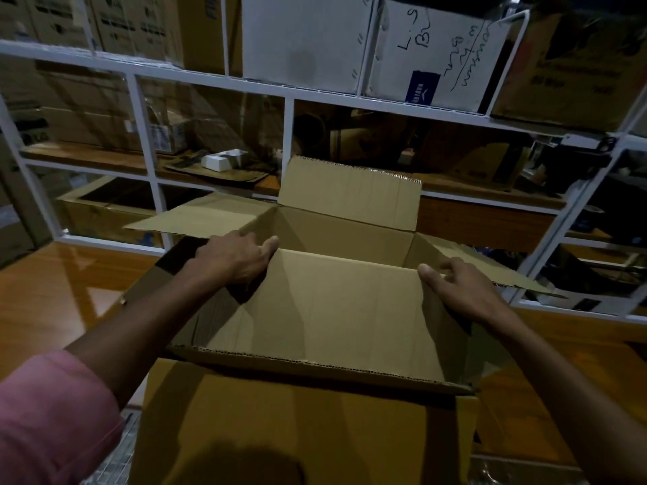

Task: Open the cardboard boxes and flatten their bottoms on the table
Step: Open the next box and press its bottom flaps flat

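A large brown cardboard box (325, 309) stands open on the glossy wooden table (59, 285) right in front of me. Its far flap stands upright, the left and right flaps spread outward, and the near flap folds down toward me. My left hand (234, 257) grips the top edge of the box's left wall, thumb inside. My right hand (458, 288) holds the top edge of the right wall, thumb inside and fingers outside. Nothing lies inside the box.
White metal shelving (287, 92) rises behind the table, packed with brown and white cartons. A small white box (218, 162) sits on a lower shelf. A flat cardboard tray (105, 201) lies behind the left frame. Dark clutter fills the right shelves.
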